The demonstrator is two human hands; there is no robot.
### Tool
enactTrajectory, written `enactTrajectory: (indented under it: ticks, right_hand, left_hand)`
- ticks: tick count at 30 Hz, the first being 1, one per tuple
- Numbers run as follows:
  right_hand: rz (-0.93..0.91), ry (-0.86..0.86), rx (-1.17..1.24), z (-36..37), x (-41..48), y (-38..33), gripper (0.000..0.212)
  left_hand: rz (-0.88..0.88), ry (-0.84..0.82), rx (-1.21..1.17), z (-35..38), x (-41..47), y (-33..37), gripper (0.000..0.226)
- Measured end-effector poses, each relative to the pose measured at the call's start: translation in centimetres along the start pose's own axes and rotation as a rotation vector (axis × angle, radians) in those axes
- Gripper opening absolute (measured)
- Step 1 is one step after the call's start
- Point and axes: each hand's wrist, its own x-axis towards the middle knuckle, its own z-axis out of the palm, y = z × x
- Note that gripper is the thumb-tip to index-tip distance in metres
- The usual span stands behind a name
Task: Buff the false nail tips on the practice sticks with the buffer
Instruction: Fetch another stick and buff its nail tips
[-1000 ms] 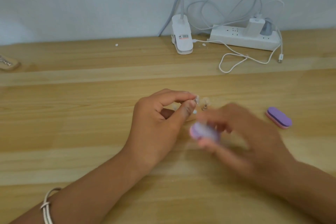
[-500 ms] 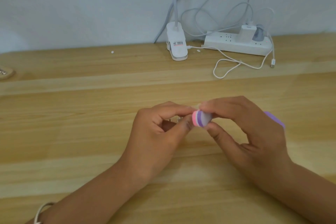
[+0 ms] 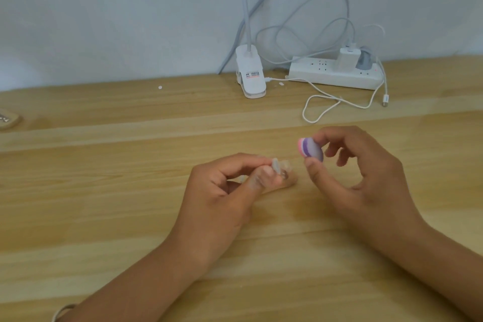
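Pale wood planks form the tabletop (image 3: 104, 204), which is backed by a plain whitish wall (image 3: 104, 8). At the far left edge, a tan object (image 3: 9, 119) is cut off by the frame and cannot be identified. Low in the corner, a thin light band (image 3: 61, 311) is seen on the left wrist. A small white speck (image 3: 160, 87) is seen on the wood near the wall.

The left hand (image 3: 222, 196) is placed near the table's centre. Its thumb and forefinger are curled together, and the clear false nail tips (image 3: 276, 165) are pinched between them. The practice sticks are blurred and largely hidden by the fingers. Behind, a white clip lamp base (image 3: 251, 78) is set near the wall, with its neck rising out of view.

Just right of the tips, but apart from them, is the buffer (image 3: 311, 150), an oval block layered in pink, white and purple. It is gripped between thumb and forefinger of the right hand (image 3: 366, 183), whose other fingers are loosely curled.

At the back right, a white power strip (image 3: 334, 77) is laid along the wall, with a white charger (image 3: 349, 60) and a grey plug (image 3: 364, 60) fitted in it. A white cable (image 3: 321, 110) is looped on the wood in front.
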Motion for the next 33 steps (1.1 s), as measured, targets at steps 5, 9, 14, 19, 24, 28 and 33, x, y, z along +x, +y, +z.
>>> enactTrajectory:
  ticks: [5,9,14,19,24,28,33]
  right_hand:
    - [0.022,-0.156,-0.463,-0.7,0.6,0.8,0.013]
    - [0.104,-0.274,-0.454,-1.0,0.6,1.1,0.031]
    - [-0.253,-0.229,-0.09,-0.6,0.0,-1.1,0.029]
    - [-0.22,-0.206,-0.024,-0.6,0.4,-1.6,0.021]
    - [-0.23,-0.253,0.001,-0.8,1.7,-1.9,0.02]
    - [-0.23,-0.269,-0.009,-0.7,1.7,-2.0,0.022]
    - [-0.205,-0.322,-0.029,-1.4,4.1,-1.1,0.02]
  left_hand:
    - [0.034,-0.069,0.18,0.1,-0.4,-0.1,0.009]
    - [0.03,-0.134,0.225,0.3,-0.6,-0.3,0.017]
    - [0.049,-0.13,0.232,0.3,-0.5,-0.4,0.015]
    - [0.037,-0.117,0.164,0.2,-0.4,-0.3,0.014]
    - [0.039,-0.071,0.109,0.2,-0.3,-0.1,0.005]
    - [0.025,-0.045,0.089,0.2,-0.2,0.2,0.004]
    - [0.415,0.161,0.875,-0.6,-0.2,0.3,0.02]
